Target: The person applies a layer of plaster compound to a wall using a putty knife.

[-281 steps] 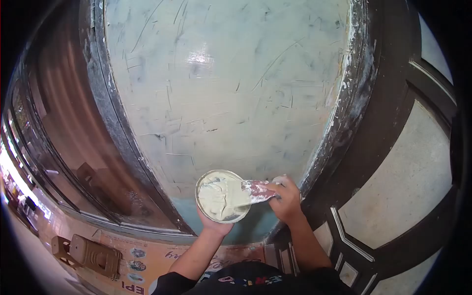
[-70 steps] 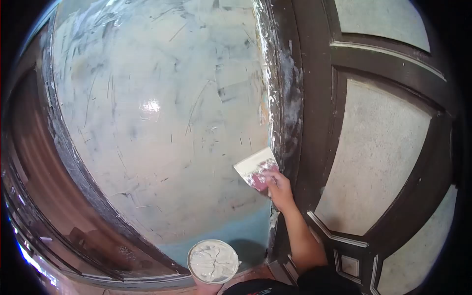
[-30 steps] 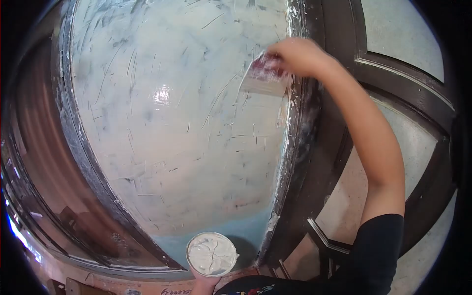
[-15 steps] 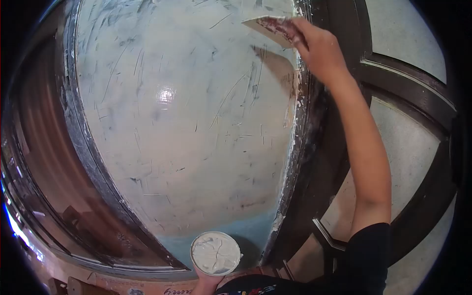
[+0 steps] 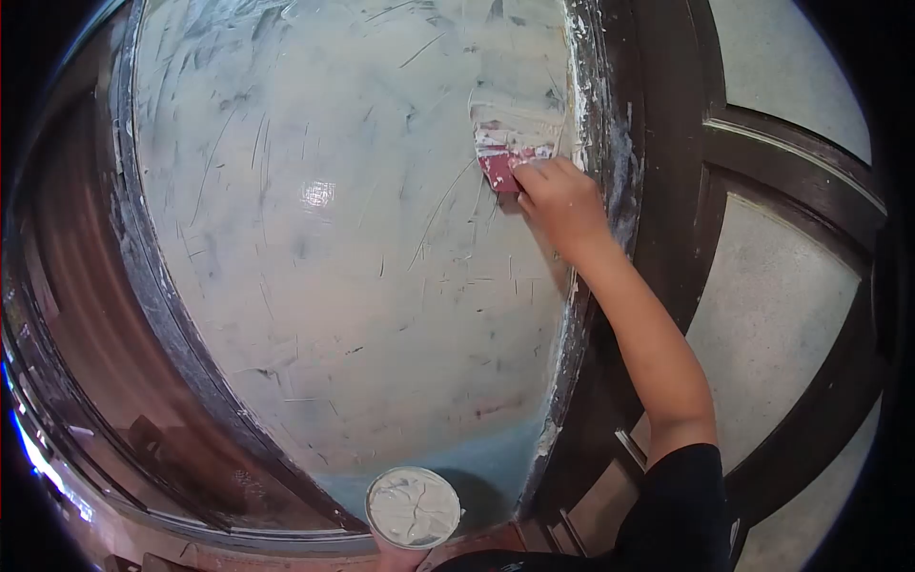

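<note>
Wall panel (image 5: pixel 362 286): one; large and pale, coated in whitish filler with dark scratches and trowel ridges; a bare blue strip shows along its bottom edge; a glare spot sits left of centre
Dark frame (image 5: pixel 658 191): one; runs down the panel's right edge, smeared with white filler where the two meet
Door panes (image 5: pixel 777 324): three pale insets, set in dark wood to the right of the frame
Right forearm (image 5: pixel 648 343): one; bare, rising from a black sleeve (image 5: pixel 681 505) up to the panel's upper right
Tub (image 5: pixel 414 508): one; round and open, full of cracked white filler; at the bottom edge of view, below the blue strip
Right hand (image 5: pixel 562 205): one; fingers curled and pressed tight around the scraper's handle, beside the frame
Scraper (image 5: pixel 505 157): one; wide flat blade, reddish and caked with white filler; pressed against the panel's upper right, its blade pointing up, with fresh ridged filler just above it
Left hand: hidden under the tub; its grip cannot be told
</note>
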The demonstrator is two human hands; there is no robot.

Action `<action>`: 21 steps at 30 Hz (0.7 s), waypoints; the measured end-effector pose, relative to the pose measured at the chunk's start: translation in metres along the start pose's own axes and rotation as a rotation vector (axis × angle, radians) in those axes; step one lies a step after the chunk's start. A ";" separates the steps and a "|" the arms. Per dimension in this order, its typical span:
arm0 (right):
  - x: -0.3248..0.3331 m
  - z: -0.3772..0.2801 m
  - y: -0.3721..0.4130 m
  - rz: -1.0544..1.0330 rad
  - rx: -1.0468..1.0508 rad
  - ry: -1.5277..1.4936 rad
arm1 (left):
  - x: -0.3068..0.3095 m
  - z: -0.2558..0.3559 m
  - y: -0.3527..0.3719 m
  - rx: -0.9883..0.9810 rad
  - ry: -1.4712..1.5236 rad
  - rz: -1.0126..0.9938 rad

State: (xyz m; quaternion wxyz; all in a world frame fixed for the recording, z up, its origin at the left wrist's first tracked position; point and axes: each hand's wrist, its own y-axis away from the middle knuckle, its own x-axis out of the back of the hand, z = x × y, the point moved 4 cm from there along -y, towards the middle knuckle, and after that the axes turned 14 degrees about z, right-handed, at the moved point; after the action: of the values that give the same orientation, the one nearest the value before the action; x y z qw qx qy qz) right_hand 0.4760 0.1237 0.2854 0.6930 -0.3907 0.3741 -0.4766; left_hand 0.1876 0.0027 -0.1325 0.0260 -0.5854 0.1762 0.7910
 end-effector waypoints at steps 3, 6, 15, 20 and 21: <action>0.004 -0.010 0.031 -0.220 -0.045 -0.009 | -0.007 -0.004 0.006 -0.010 -0.062 0.023; 0.035 -0.029 0.058 -0.102 0.071 -0.074 | -0.019 -0.008 0.018 -0.013 -0.163 -0.021; 0.062 -0.029 0.011 -0.492 -0.086 -0.488 | -0.019 -0.017 0.014 0.197 0.171 -0.048; 0.025 0.043 -0.037 -0.380 -0.201 -0.301 | -0.023 -0.017 0.016 0.091 0.085 -0.079; 0.026 0.064 -0.057 -0.331 -0.216 -0.275 | -0.024 -0.017 0.018 0.085 0.085 -0.083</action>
State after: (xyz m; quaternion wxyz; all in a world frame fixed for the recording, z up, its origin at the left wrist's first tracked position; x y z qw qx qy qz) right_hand 0.5187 0.0970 0.3595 0.6042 -0.5798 0.2558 -0.4831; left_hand 0.2061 -0.0149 -0.1099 0.0763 -0.6236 0.1862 0.7554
